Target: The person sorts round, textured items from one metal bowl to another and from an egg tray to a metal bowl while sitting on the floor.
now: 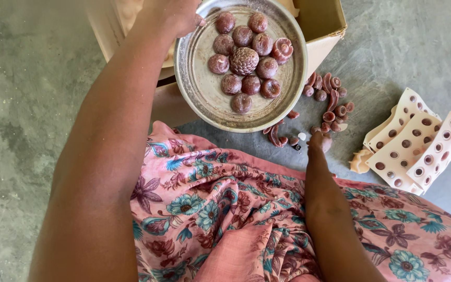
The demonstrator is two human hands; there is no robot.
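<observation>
My left hand (176, 15) grips the far-left rim of a round metal plate (204, 99) and holds it above a cardboard box. On the plate lie several round reddish-brown moulded pieces (230, 83) around one scaly, cone-like piece (244, 60). My right hand (319, 141) reaches down to the stone floor just below the plate's right edge, fingers bunched and pointing down among small loose brown pieces (332, 102). Whether it holds one is hidden.
A cardboard box (322, 21) stands at the top behind the plate. Cream moulds with round holes (418, 146) lie on the floor at the right. A pink flowered cloth (220, 209) covers my lap. Grey stone floor (27, 104) lies to the left.
</observation>
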